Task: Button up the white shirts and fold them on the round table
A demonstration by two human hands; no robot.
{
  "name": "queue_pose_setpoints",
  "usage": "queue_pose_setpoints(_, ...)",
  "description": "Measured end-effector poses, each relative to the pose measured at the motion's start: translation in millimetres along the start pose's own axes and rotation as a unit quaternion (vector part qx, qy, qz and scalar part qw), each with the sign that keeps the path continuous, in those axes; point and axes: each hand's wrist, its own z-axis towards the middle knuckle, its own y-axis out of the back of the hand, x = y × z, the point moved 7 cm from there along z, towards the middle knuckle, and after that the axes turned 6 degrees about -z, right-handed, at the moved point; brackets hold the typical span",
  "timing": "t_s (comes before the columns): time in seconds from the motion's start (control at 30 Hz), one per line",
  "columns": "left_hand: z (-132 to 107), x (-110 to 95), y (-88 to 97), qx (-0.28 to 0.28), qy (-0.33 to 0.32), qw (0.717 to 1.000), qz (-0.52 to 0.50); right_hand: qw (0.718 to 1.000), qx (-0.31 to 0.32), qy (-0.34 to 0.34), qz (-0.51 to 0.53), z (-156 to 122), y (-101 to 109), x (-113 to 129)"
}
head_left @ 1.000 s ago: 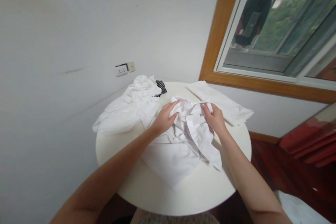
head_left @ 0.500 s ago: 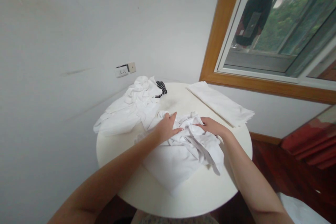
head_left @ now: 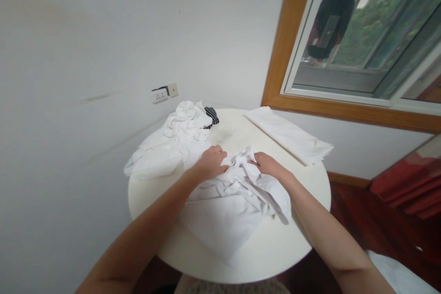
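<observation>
A crumpled white shirt (head_left: 223, 220) lies on the near half of the round white table (head_left: 268, 266), with folds bunched at its far end. My left hand (head_left: 212, 163) is closed on the bunched cloth, its fingers curled under and partly hidden. Across from it, my right hand (head_left: 267, 164) pinches the cloth between thumb and fingers. A narrow gap of gathered fabric separates the two hands. On the shirt's right side a loose strip of cloth hangs toward the table's front.
A heap of white clothes (head_left: 172, 140) sits at the back left, beside a black-and-white striped cloth (head_left: 211, 116). Flat folded white cloth (head_left: 289, 135) lies at the back right. The wall with a socket (head_left: 159, 96) and a wood-framed window (head_left: 275, 96) borders the table.
My left hand has gone from spread fingers to a closed grip on the cloth. My right hand has shifted slightly left, bringing the hands closer together.
</observation>
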Motion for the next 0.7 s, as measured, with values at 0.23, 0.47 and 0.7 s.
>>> queue_pose_setpoints(0.23,-25,-49,-1.9,0.18,-0.03,0.981,-0.066,0.986,0.113,0.045,0.114,-30,33,11)
queue_pose_setpoints(0.47,6,-51,48.5,0.046,0.036,0.998,0.018,0.997,0.029,-0.064,-0.025,-6,84,-5)
queue_pose_setpoints(0.7,46,-15,97.8,-0.243,0.116,0.953,0.14,0.945,-0.134,-0.234,-0.186,31,124,-31)
